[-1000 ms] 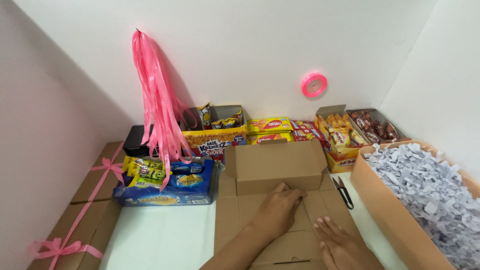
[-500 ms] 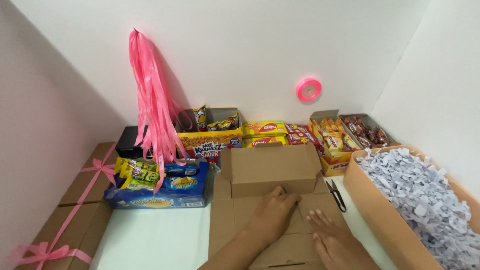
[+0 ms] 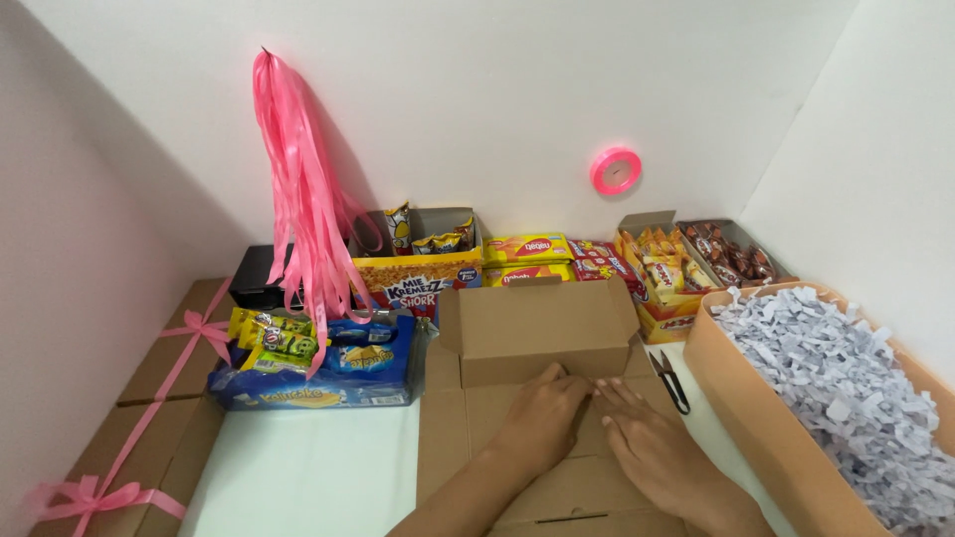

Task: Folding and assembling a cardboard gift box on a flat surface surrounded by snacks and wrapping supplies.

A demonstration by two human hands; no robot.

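White walls on three sides, white table point(image 3: 298, 477) below. Flat brown cardboard box blank point(image 3: 527, 398) lies at centre front w/ one panel folded upright at its far end. Left hand point(image 3: 542, 418) and right hand point(image 3: 647, 443) both rest palm-down on the flat panel just in front of that upright flap, fingers stretched out flat, gripping nothing, fingertips nearly touching each other. Small black snips point(image 3: 671, 378) lie just right of the blank. Bunch of pink ribbon strips point(image 3: 298, 209) hangs at left; pink ribbon spool point(image 3: 615, 169) on back wall. Cardboard tray of shredded white paper point(image 3: 846, 388) far right. Blue snack carton point(image 3: 328, 373) at left.
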